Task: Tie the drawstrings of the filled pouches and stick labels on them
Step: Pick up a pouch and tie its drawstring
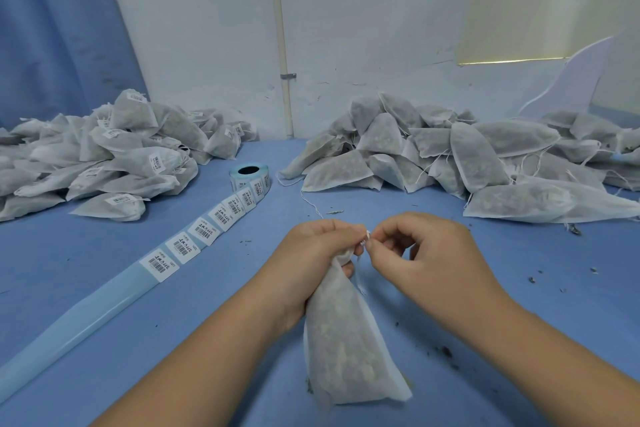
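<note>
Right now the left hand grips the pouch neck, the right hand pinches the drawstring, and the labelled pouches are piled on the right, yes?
Not quite: the head view shows the labelled pouches piled on the left; the right pile shows no labels. The left hand does grip the pouch neck and the right hand pinches the drawstring.

view: head-worn, wide-angle | faces: forward and down | range: close above the table (225,270)
</note>
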The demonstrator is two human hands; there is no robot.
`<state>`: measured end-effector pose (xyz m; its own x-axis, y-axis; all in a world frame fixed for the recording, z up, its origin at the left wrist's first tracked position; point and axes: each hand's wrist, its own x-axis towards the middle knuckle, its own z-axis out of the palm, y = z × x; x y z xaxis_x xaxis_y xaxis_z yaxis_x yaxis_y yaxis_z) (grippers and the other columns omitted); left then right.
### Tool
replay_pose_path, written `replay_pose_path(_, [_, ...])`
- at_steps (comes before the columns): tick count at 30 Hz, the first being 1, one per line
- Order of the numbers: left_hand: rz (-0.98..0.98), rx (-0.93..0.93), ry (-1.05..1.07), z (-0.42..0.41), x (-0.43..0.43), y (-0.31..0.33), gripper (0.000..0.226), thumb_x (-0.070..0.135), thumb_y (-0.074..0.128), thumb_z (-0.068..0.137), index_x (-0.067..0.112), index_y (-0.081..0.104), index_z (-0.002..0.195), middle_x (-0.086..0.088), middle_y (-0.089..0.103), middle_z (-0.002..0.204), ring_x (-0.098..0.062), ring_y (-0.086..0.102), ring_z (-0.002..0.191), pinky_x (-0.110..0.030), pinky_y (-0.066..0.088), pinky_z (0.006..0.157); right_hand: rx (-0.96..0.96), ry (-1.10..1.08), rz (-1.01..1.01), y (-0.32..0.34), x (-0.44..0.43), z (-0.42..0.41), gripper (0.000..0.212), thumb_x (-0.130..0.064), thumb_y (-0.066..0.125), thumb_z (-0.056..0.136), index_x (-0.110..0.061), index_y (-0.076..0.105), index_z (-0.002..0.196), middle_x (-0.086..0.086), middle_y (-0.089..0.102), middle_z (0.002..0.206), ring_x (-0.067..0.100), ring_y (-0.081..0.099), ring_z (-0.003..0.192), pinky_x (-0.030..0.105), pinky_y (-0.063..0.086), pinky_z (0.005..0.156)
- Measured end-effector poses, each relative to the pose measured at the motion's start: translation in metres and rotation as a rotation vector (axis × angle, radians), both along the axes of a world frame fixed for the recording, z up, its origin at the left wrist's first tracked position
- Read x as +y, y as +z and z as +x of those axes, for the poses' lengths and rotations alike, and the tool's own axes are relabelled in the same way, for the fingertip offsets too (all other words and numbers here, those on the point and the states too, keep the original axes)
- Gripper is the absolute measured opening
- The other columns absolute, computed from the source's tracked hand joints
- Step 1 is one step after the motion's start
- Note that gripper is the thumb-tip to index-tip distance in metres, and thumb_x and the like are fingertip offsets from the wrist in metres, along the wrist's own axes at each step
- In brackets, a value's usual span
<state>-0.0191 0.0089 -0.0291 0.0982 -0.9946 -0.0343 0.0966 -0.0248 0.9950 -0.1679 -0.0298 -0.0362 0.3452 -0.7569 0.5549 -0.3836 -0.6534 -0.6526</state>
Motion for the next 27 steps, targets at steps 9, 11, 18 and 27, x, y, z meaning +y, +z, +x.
replay_pose_path(9, [-0.022,-0.073,-0.023,0.002,0.0,-0.002,0.021,0.016,0.067,0.089,0.014,0.068,0.068,0.001,0.063,0.069,-0.007,0.05,0.05,-0.016,0.043,0.049,-0.107,0.043,0.27,0.003,-0.005,-0.002,0.01,-0.016,0.064,0.071,-0.017,0.062,0.061,-0.008,0.056,0.053,0.003,0.043,0.046,0.011,0.035,0.045])
replay_pose_path(11, [-0.031,-0.12,-0.007,0.004,-0.001,-0.003,0.019,0.018,0.067,0.09,0.014,0.068,0.071,0.004,0.062,0.067,-0.008,0.049,0.05,-0.017,0.042,0.051,-0.195,0.084,0.404,0.006,-0.009,-0.006,0.012,-0.017,0.065,0.074,-0.017,0.063,0.062,-0.006,0.058,0.055,0.008,0.044,0.05,0.017,0.037,0.049])
replay_pose_path(18, [-0.068,-0.228,0.001,0.008,-0.002,-0.003,0.017,0.029,0.074,0.083,0.019,0.068,0.07,0.009,0.062,0.066,-0.009,0.048,0.053,-0.024,0.039,0.061,-0.578,0.34,0.681,0.012,-0.014,-0.011,0.008,-0.021,0.068,0.069,-0.021,0.066,0.061,0.001,0.055,0.065,0.014,0.053,0.063,0.025,0.038,0.055])
replay_pose_path(27, [-0.167,-0.326,0.082,0.008,-0.004,-0.004,0.024,0.024,0.071,0.089,0.025,0.065,0.066,0.014,0.059,0.06,-0.006,0.047,0.052,-0.016,0.038,0.053,-0.736,0.632,1.017,0.017,-0.012,-0.009,0.018,-0.016,0.055,0.07,-0.016,0.051,0.053,-0.002,0.031,0.057,0.011,0.031,0.047,0.023,0.028,0.045])
